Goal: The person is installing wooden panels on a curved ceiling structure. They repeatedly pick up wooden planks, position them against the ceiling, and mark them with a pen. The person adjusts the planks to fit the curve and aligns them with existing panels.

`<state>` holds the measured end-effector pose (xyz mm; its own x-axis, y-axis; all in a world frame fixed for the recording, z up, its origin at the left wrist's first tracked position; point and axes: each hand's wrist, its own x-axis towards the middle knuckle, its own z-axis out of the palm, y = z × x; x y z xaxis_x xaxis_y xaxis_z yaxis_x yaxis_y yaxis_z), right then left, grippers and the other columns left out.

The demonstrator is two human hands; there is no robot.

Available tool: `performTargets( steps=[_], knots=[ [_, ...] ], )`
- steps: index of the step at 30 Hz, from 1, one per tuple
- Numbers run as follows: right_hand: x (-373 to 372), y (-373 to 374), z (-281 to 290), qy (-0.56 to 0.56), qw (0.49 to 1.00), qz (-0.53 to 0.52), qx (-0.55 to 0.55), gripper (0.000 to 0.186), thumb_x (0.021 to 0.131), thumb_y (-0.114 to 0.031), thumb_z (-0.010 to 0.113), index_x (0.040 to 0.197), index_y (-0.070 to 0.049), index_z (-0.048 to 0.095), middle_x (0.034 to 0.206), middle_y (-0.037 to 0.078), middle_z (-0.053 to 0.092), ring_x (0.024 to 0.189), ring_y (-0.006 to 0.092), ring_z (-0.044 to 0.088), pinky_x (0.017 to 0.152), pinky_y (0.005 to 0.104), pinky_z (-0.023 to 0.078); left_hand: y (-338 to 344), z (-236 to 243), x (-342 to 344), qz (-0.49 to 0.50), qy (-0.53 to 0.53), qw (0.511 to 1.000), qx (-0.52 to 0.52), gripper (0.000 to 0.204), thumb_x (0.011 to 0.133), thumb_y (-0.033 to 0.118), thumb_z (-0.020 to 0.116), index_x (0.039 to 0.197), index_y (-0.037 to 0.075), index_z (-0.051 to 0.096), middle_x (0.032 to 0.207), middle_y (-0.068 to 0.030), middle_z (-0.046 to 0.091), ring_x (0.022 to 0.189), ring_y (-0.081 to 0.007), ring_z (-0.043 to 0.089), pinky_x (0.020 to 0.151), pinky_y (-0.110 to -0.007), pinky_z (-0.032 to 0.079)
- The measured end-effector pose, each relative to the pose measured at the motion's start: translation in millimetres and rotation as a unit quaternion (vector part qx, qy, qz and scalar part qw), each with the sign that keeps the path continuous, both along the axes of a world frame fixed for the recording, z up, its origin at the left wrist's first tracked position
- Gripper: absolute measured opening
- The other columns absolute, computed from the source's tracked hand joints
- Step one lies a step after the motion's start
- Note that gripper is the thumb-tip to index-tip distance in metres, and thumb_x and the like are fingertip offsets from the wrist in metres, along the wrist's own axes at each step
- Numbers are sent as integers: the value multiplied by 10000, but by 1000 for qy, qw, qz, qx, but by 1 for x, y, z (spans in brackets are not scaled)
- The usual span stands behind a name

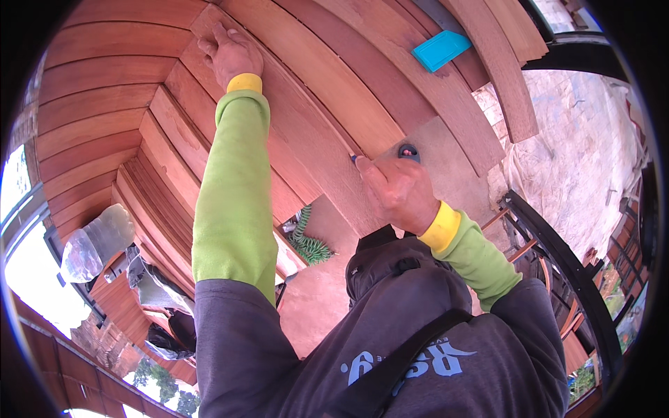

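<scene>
Wooden plank, under left hand, edge at right hand's grip

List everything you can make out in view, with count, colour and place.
Wooden boards: many, reddish brown, top and left
Flat block: one, turquoise, on the boards, upper right
Slim tool: one, blue-tipped, centre
Round object: one, dark, right of centre; kind unclear
Coiled hose: one, green, below centre-left
Plastic bottle: one, clear, left
Sheet: one, whitish, right
Curved bar: one, black, lower right
Shirt: one, dark grey, bottom
Sleeves: two, lime with yellow cuffs
Left hand: one, bare, on a board
Right hand: one, bare, holding the slim tool
</scene>
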<state>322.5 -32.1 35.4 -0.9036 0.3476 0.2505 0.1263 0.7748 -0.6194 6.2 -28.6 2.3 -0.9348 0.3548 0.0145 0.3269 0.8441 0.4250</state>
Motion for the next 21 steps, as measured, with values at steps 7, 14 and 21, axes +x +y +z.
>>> performTargets(
  steps=[7, 14, 21],
  knots=[
    [-190, 66, -4, -32, 999, 18, -7, 133, 766, -127, 551, 829, -33, 619, 649, 172, 619, 644, 357, 624, 562, 465, 484, 1, 2, -2, 14, 2, 1000, -22, 486, 977, 328, 308, 1449, 218, 271, 1538, -142, 138, 1385, -398, 195, 1101, -442, 308],
    [-164, 60, -6, -51, 998, -1, -21, 119, 780, -169, 570, 815, -61, 603, 649, 183, 613, 628, 367, 614, 563, 465, 484, -1, -1, 2, 6, 18, 1000, 6, 475, 979, 343, 316, 1435, 213, 302, 1529, -177, 142, 1372, -424, 210, 1077, -460, 337],
    [-87, 36, 1, -20, 999, 17, -40, 171, 758, -81, 611, 918, -22, 610, 652, 143, 595, 582, 339, 599, 515, 438, 474, 0, 1, 2, 24, 5, 1000, 4, 472, 979, 340, 323, 1433, 213, 310, 1523, -191, 152, 1364, -438, 218, 1062, -474, 351]
  ],
)
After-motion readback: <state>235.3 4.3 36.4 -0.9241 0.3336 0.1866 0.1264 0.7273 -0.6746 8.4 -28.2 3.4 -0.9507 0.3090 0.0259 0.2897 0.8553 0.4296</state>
